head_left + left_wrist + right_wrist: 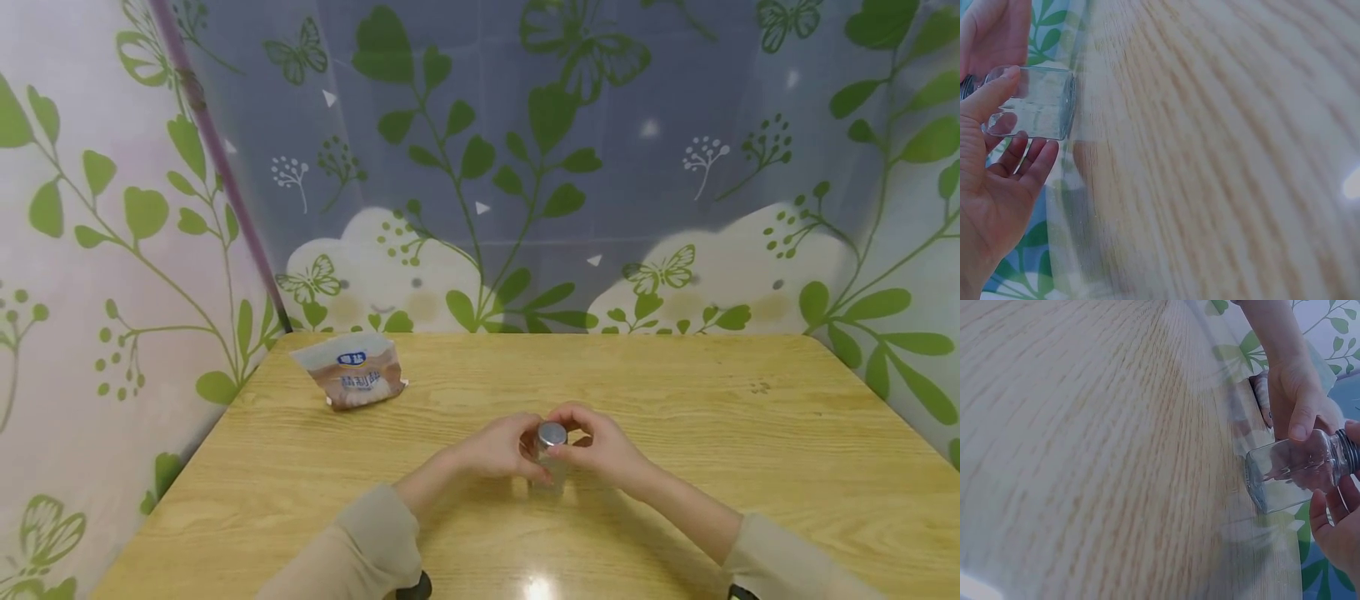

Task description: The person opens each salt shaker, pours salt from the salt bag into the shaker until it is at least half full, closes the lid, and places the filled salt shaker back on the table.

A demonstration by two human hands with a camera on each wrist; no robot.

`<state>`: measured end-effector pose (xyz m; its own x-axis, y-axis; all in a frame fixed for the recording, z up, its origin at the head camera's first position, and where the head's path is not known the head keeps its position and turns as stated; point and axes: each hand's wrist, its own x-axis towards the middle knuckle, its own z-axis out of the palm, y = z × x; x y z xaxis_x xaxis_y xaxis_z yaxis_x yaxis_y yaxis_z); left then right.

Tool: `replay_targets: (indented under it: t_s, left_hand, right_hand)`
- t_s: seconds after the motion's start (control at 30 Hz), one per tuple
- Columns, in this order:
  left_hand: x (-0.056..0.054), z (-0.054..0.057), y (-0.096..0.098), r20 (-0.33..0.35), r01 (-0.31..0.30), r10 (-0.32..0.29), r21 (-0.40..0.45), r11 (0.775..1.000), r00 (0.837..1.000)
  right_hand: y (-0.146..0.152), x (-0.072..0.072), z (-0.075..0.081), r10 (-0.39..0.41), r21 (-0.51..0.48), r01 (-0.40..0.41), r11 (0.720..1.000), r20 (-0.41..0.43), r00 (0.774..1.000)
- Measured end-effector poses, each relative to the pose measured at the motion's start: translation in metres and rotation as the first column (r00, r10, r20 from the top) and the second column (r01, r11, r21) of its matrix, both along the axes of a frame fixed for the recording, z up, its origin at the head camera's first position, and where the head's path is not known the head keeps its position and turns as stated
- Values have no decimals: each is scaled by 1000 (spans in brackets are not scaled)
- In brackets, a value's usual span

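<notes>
A small clear glass jar (549, 481) with a silver metal lid (552, 433) stands upright at the middle of the wooden table. My left hand (495, 447) grips the jar's body from the left, with the thumb along the near side. From the right, my right hand (606, 452) pinches the lid between thumb and fingers. In the left wrist view, the jar (1041, 103) lies between the left thumb and fingers. The right wrist view shows the jar's threaded-looking neck (1342, 453) beside the right fingers.
A brown and white printed packet (360, 371) stands toward the table's back left. The wooden table (675, 375) reaches back to a curtain (495, 167) printed with leaves, butterflies and clouds. Another leaf-printed curtain (142, 250) hangs along the left side.
</notes>
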<state>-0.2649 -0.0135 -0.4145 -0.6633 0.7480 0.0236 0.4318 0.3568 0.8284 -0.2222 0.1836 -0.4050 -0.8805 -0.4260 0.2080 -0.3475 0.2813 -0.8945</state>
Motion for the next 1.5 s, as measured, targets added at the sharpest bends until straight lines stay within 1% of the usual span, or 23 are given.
replay_targets:
  t_s: [0.17,0.37,0.53,0.73,0.9,1.03,1.17,1.5]
  left_hand:
    - [0,-1,1,-6,3,-3,-3,1000,1000]
    - [1,-1,1,-30,12,-11,8,1000,999]
    - [2,-3,1,-14,7,-7,17,1000,1000]
    - [3,-6,1,-11,4,-3,14,1000,1000]
    - [4,-6,1,-1,10,-10,17,1000,1000]
    - [4,-6,1,9,5,-5,24,1000,1000]
    - [3,-4,2,2,-2,2,22,1000,1000]
    - [1,-1,2,-2,-7,7,6,1000,1000]
  right_hand:
    - [2,1,-1,18,1,-18,1000,-8,1000]
    - [-1,3,-3,-19,21,19,1000,-25,999]
    - [-3,4,-6,-40,30,40,999,-17,999]
    - [-2,6,-6,-31,40,32,999,-18,999]
    - [0,8,-4,-4,41,5,999,-24,1000]
    - [-2,10,-2,-27,58,28,998,-32,999]
    - [-3,9,0,-56,75,58,996,-32,998]
    - [-1,5,0,-36,66,40,997,-60,998]
